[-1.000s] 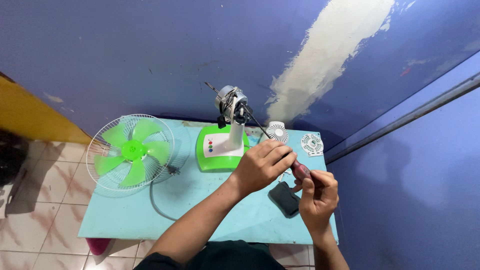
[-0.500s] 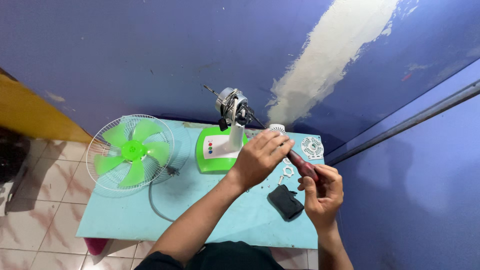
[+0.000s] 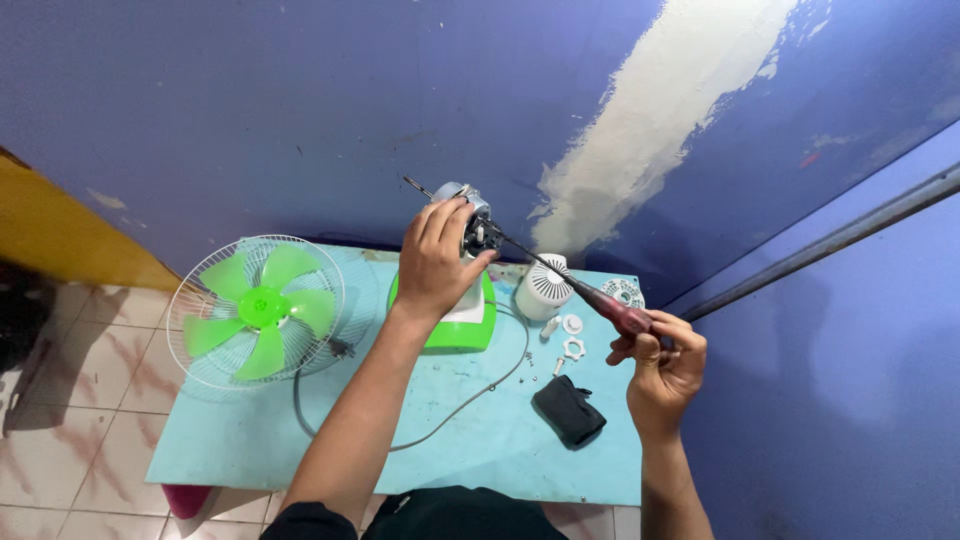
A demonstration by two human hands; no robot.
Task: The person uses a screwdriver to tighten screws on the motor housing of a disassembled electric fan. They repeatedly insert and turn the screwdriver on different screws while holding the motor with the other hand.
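Blue walls with a wide pale patch of bare plaster [image 3: 650, 130] closed in a corner where a light-blue counter [image 3: 250, 440] stood on a tiled floor [image 3: 70, 370]. At the counter's left end a wire fan guard [image 3: 257, 312] held green blades [image 3: 262, 305], tilted up toward the camera. A grey cord [image 3: 455, 410] looped across the bare middle. Next came the fan's green and white base [image 3: 462, 325], upright, with the exposed motor [image 3: 470, 215] on top of its neck. The left hand [image 3: 437, 262] was wrapped over that motor and neck, its grip closed on it and steadying it. A long screwdriver [image 3: 590, 292] ran from the motor's right side, shaft slanting down to a dark red handle; the tip appeared to meet the motor housing, though the exact screw was too small to make out. Just beside the base sat a white ribbed motor cover [image 3: 545, 288], and near it small white plastic nuts [image 3: 572, 340] and a few loose screws. A black pouch [image 3: 568, 410] lay nearer the person. The right hand [image 3: 665, 365] had its grip closed around the screwdriver handle.

The step in hand looked like working a fastener on the motor. The next move would call for keeping the blade seated and in line while turning, with the left hand stopping the motor from twisting.
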